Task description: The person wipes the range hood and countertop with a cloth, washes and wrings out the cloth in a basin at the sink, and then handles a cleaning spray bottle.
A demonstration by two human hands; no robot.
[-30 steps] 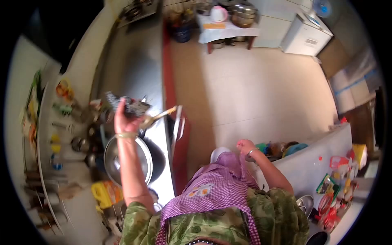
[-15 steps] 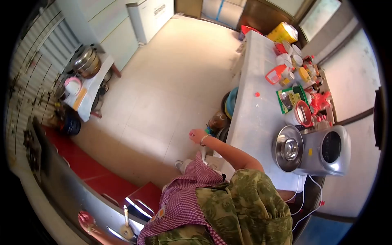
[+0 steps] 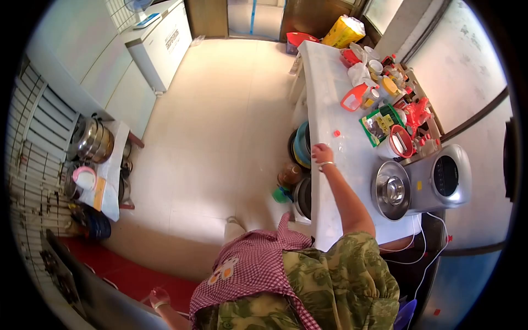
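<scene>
My right hand (image 3: 322, 155), with a bracelet at the wrist, is over the near-left edge of the white-covered table (image 3: 330, 192). Its fingers are curled in, and whatever they may hold is hidden. A small red cap (image 3: 336, 133) lies on the table just beyond that hand. Low on the left, my left hand (image 3: 159, 297) hangs beside the red cabinets (image 3: 126, 269); its fingers are blurred. Nearest my right hand below the table edge is a blue basin (image 3: 302, 144).
A steel bowl (image 3: 380, 203) sits by a silver appliance (image 3: 444, 179) at right. Bottles, a green packet (image 3: 379, 124) and a red-rimmed tub (image 3: 401, 141) crowd the table's far side. Left stands a low table (image 3: 113, 190) with a steel pot (image 3: 93, 142). Pale tiled floor (image 3: 220, 126) stretches ahead.
The view has shifted forward and turned. My right hand has risen from beside the table to over its edge. My left hand has moved away from the counter where a wooden-handled utensil lay.
</scene>
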